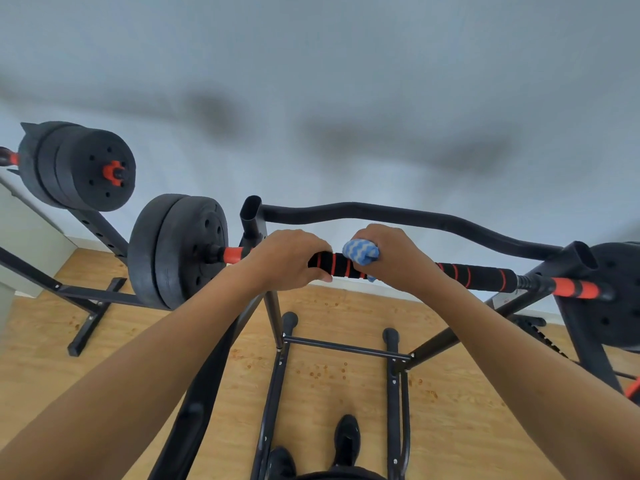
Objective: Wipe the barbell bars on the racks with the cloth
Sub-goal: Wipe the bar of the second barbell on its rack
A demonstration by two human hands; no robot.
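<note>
A black barbell bar with red stripes (481, 276) lies across a black rack in front of me, with black weight plates (176, 251) on its left end. My left hand (289, 259) grips the bar left of centre. Beside it, my right hand (391, 258) holds a blue-and-white cloth (360, 251) wrapped round the bar. A second barbell with black plates (83, 166) rests on another rack at the far left.
A curved black rack bar (398, 213) runs just behind the barbell. Rack legs and cross struts (343, 348) stand on the wooden floor below. More plates (620, 296) hang at the right end. My black shoes (346, 441) are between the legs.
</note>
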